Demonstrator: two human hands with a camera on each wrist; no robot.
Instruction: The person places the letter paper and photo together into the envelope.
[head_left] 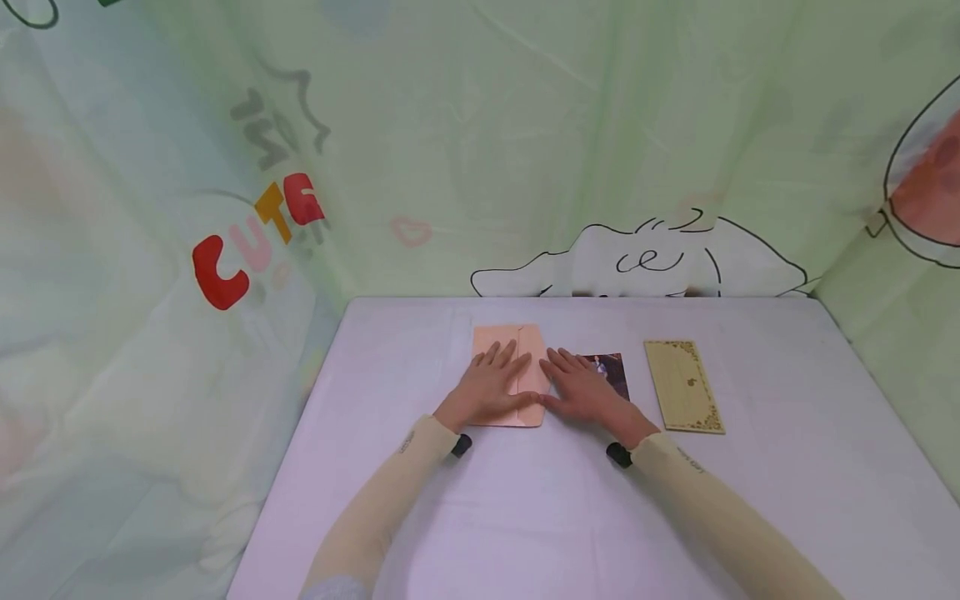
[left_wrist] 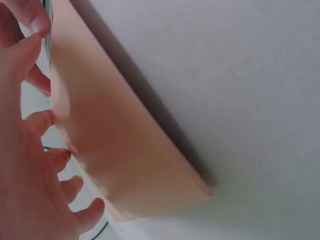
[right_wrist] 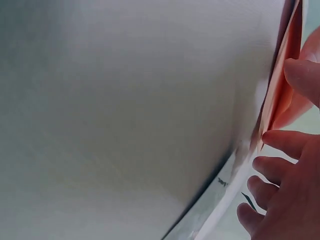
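Observation:
A peach-pink paper envelope (head_left: pixel 531 340) with a seam down its face lies on the table; its surface also fills the middle of the left wrist view (left_wrist: pixel 115 135). My left hand (head_left: pixel 491 385) rests spread on the envelope. At the envelope's right edge, my right hand (head_left: pixel 583 387) lies with fingers extended, its fingertips touching or very near that edge. The thumbs nearly meet by the lower right of the envelope. In the right wrist view, the envelope (right_wrist: pixel 274 97) shows as a narrow edge beside the fingers. A dark printed photo (head_left: pixel 613 372) is partly hidden under or behind my right hand.
Right of the photo lies a light wooden board (head_left: pixel 684 387) with dark ornamental corners. The table has a pale cloth (head_left: pixel 525 517), and printed curtains (head_left: pixel 450 150) hang behind and at both sides. A small black wrist camera (head_left: pixel 619 455) sits under the right sleeve.

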